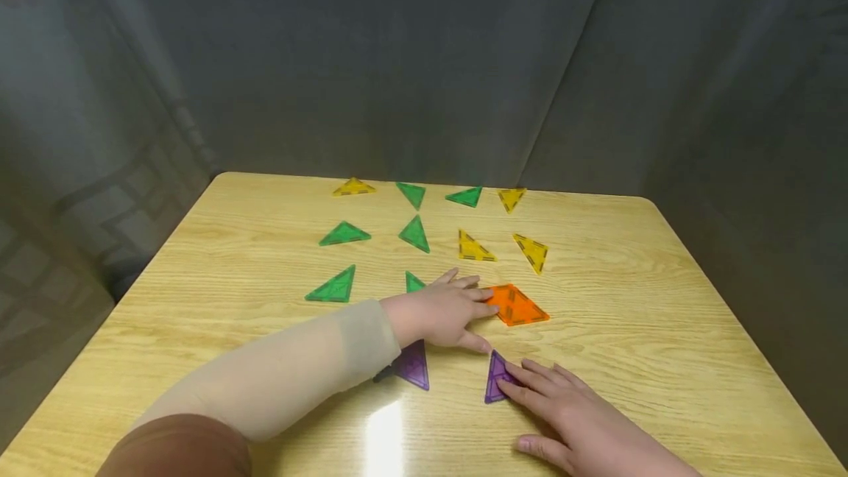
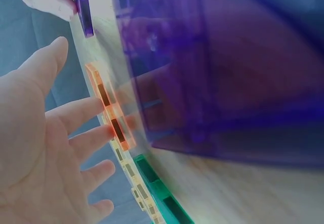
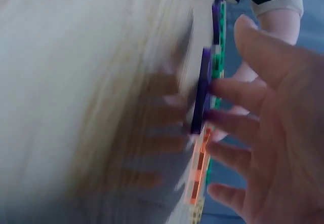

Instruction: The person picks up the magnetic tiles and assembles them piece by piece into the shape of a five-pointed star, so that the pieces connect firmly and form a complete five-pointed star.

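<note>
Touches the orange tiles [image 1: 523,308] with the left grip [image 1: 447,313] spread, and rests the right grip [image 1: 559,405], likewise spread, on a purple triangle [image 1: 493,374] upon the wooden counter [image 1: 662,330].

On the table [image 1: 662,278], two tile rows [image 1: 414,235] lie behind the left grip [image 1: 452,313]; right of it, touching, a tile pair [image 1: 523,309]; before it, rightward, the right grip [image 1: 570,411] on a single tile [image 1: 493,383].

Tiles [image 1: 523,309] glossy plastic; tabletop [image 1: 629,300] shiny wood-grain; backdrop [image 1: 397,57] cloth.
</note>
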`<state>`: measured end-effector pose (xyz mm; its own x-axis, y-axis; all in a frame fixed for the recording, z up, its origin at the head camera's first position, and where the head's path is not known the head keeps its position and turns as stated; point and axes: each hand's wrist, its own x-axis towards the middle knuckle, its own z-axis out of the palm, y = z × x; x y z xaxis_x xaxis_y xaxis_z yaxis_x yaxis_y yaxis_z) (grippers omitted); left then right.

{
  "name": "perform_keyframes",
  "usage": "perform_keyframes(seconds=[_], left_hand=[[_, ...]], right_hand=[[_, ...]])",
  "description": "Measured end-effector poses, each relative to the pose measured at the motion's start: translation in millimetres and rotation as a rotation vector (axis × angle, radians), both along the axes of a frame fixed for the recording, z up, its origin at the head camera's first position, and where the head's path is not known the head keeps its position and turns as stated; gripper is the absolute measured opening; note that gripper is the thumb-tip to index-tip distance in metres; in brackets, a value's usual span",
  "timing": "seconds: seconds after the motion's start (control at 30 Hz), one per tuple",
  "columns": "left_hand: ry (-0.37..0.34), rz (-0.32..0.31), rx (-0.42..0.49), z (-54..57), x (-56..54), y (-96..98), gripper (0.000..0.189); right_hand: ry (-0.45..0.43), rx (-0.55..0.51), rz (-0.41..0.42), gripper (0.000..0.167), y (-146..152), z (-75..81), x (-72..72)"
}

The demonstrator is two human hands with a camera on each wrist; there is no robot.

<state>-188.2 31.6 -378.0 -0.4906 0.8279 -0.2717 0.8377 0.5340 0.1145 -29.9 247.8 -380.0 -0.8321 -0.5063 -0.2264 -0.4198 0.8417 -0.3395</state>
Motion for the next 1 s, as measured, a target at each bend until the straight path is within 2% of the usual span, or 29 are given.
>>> perform_keyframes(seconds=[0.23, 0.4, 0.87, 1.0], left_hand=[[0.021, 0.001, 0.006, -1.9, 1.7, -1.1, 0.073], [0.046, -0.007, 0.011, -4.3, 4.4, -2.2, 0.074], [0.061, -0.04, 0.047, -2.9, 20.2, 0.8, 0.074], [0.056, -0.043, 0.063, -1.3, 22.7, -4.5, 0.076]], right_hand=[[0.172, 0.12, -0.184, 0.078, 15, -5.7, -0.8], [0.26, 0.152, -0.252, 0.079, 19, -5.8, -7.0], [0.312, 0.108, -0.253, 0.075, 19, -8.3, -24.9], [0.316, 0.094, -0.249, 0.073, 20, -9.9, -26.8]])
